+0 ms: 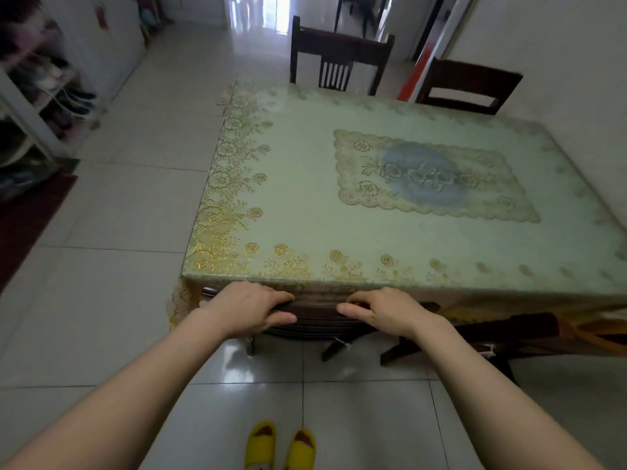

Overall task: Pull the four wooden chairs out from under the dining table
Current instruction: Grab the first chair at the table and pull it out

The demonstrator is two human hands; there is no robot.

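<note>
The dining table [305, 205] wears a pale green cloth with gold flowers. A dark wooden chair [315, 317] is tucked under its near edge; only the backrest top and legs show. My left hand [247, 308] and my right hand [380, 310] both grip that backrest top, side by side. A second near chair [502, 330] is under the table to the right. Two more chairs stand at the far side: one with a slatted back [339, 59] and one further right [471, 86].
A shoe rack [44, 96] stands along the left wall, with a dark red mat [30, 218] on the tiled floor in front of it. A white wall runs close along the table's right side. My yellow slippers [280, 446] are on the tiles below.
</note>
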